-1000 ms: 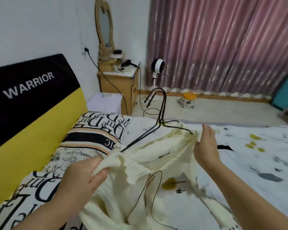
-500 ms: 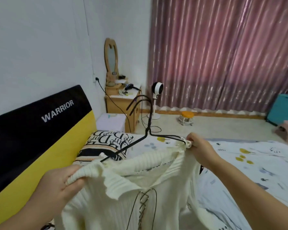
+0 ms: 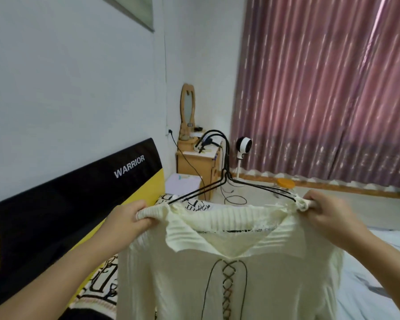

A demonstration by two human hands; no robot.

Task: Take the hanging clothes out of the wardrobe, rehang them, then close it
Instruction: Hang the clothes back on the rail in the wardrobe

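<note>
A cream ribbed sweater point(image 3: 252, 280) with a wide collar and dark lacing down the front hangs upright in front of me over the bed. My left hand point(image 3: 128, 219) grips its left shoulder. Its right shoulder is pinched by my right hand point(image 3: 326, 212). Black wire hangers point(image 3: 226, 167), two or more together, sit inside the neckline; their hooks rise above the collar and their ends disappear under the shoulders. The wardrobe is out of view.
A bed with a black and yellow headboard point(image 3: 83, 192) and a printed pillow point(image 3: 102, 289) lies below. Behind stand a wooden bedside cabinet point(image 3: 194, 167) with a mirror, a white fan point(image 3: 243, 146), an orange stool point(image 3: 285, 183) and pink curtains point(image 3: 321, 88).
Both hands have lifted the sweater off the bed and spread its shoulders apart, so it hangs flat with the hangers upright. My view has tilted upward.
</note>
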